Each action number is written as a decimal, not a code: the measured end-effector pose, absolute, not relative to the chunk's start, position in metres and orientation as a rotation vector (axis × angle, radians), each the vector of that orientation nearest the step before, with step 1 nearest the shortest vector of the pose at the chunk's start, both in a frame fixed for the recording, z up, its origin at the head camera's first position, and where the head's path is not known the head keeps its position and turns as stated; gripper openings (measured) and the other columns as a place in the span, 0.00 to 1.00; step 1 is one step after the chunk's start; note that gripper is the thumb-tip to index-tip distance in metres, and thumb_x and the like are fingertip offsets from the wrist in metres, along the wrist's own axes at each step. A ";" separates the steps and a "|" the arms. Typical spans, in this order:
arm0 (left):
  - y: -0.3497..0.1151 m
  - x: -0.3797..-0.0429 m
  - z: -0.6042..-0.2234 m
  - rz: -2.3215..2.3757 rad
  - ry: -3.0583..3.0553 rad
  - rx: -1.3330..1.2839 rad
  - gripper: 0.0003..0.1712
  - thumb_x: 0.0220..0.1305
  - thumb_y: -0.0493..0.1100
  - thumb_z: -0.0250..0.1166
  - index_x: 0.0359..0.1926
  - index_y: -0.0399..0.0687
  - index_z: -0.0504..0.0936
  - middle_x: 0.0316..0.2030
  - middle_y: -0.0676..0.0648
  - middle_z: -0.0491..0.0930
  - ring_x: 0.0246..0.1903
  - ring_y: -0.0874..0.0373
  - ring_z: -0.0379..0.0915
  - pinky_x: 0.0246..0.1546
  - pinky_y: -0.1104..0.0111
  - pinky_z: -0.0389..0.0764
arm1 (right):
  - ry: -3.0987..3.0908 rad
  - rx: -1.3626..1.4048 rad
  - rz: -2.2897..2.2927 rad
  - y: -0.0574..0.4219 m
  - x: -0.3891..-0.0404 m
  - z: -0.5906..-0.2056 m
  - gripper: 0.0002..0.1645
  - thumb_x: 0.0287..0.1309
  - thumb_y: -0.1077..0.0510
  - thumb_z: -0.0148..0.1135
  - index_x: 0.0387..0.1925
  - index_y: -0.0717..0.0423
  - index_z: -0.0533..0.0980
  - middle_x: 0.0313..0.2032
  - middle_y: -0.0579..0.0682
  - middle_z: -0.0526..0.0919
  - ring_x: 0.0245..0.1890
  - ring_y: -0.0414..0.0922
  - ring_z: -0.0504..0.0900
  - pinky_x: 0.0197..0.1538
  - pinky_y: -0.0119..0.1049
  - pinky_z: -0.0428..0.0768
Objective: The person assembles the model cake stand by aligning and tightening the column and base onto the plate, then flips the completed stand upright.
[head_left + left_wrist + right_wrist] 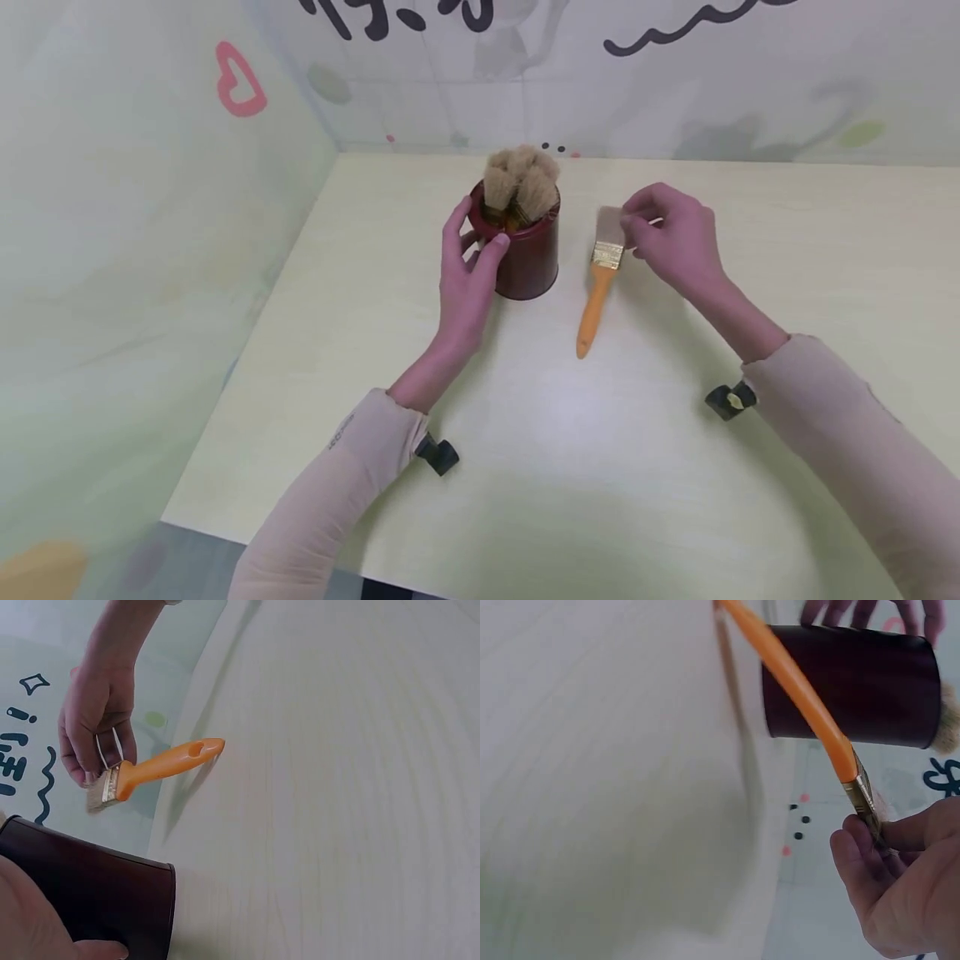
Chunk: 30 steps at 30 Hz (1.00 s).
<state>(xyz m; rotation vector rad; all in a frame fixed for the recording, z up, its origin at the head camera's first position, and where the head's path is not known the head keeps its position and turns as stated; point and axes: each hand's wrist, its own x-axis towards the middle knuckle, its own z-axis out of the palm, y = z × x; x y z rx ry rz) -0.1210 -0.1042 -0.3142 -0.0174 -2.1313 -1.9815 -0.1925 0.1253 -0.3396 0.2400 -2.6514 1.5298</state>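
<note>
A dark red cylindrical pot point(528, 262) stands upright on the table, holding several brushes with their tan bristles point(521, 179) upward. My left hand point(467, 287) grips its left side, thumb near the front rim and fingers round the far side. To the right of the pot, my right hand point(678, 237) pinches a flat paintbrush point(594, 308) by its bristle end, between thumb and fingers. In the right wrist view the brush's orange handle point(799, 686) slants down toward the table, with the metal band point(861, 796) close to the fingertips of the right hand point(911, 877).
The pale table point(570, 467) meets a printed cloth backdrop point(420, 100) right behind the pot. More cloth point(135, 275) hangs along the left edge. Small black wrist cameras point(437, 454) sit on both sleeves.
</note>
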 end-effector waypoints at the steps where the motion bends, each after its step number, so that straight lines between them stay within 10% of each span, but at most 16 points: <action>1: -0.105 -0.120 -0.314 -1.983 -2.128 -0.012 0.33 0.63 0.43 0.54 0.68 0.52 0.55 0.64 0.55 0.57 0.57 0.54 0.60 0.52 0.64 0.70 | -2.663 0.250 1.531 0.123 -0.193 -0.343 0.09 0.59 0.61 0.52 0.39 0.59 0.75 0.32 0.53 0.81 0.28 0.45 0.82 0.27 0.29 0.80; 15: -0.103 -0.121 -0.315 -1.965 -2.126 0.028 0.33 0.62 0.43 0.55 0.67 0.52 0.56 0.63 0.54 0.59 0.55 0.55 0.62 0.53 0.65 0.70 | -2.899 0.249 1.220 0.112 -0.206 -0.373 0.11 0.58 0.55 0.56 0.38 0.58 0.77 0.34 0.57 0.82 0.29 0.50 0.78 0.28 0.41 0.71; 30: -0.104 -0.118 -0.312 -1.972 -2.123 -0.032 0.34 0.63 0.43 0.55 0.67 0.47 0.54 0.64 0.52 0.57 0.56 0.52 0.62 0.53 0.64 0.70 | -2.939 0.234 1.302 0.114 -0.209 -0.379 0.10 0.58 0.58 0.56 0.37 0.62 0.75 0.30 0.59 0.82 0.18 0.43 0.78 0.20 0.33 0.75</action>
